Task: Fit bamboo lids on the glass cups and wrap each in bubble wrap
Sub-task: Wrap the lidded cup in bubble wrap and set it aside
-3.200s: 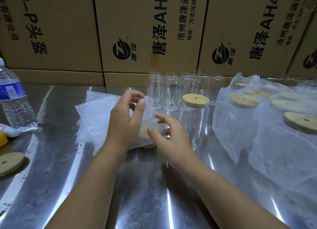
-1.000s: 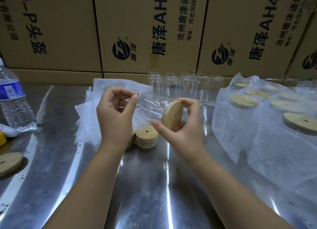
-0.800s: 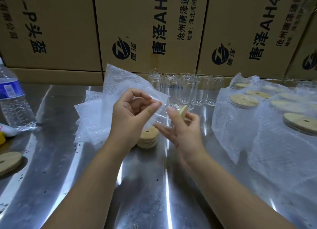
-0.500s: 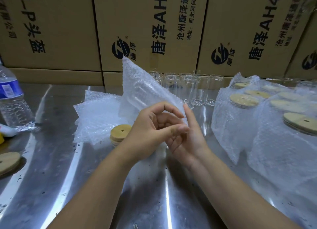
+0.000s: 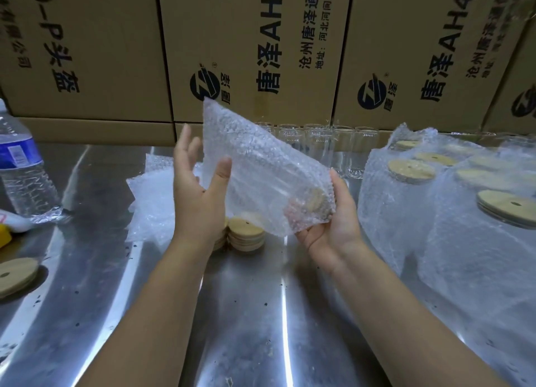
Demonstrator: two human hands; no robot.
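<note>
Right hand (image 5: pixel 330 230) cradles the lidded end of the tilted glass cup (image 5: pixel 269 183), held above the steel table (image 5: pixel 261 314) inside bubble wrap (image 5: pixel 232 137), left hand (image 5: pixel 197 195) flat and open against it, so brace the bamboo lid (image 5: pixel 314 199) and roll the slack snug

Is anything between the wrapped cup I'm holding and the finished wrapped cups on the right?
Nothing visible. The wrapped cup is in the air, gripped by the right hand; only open space and bare table separate it from the finished wrapped cups.
</note>
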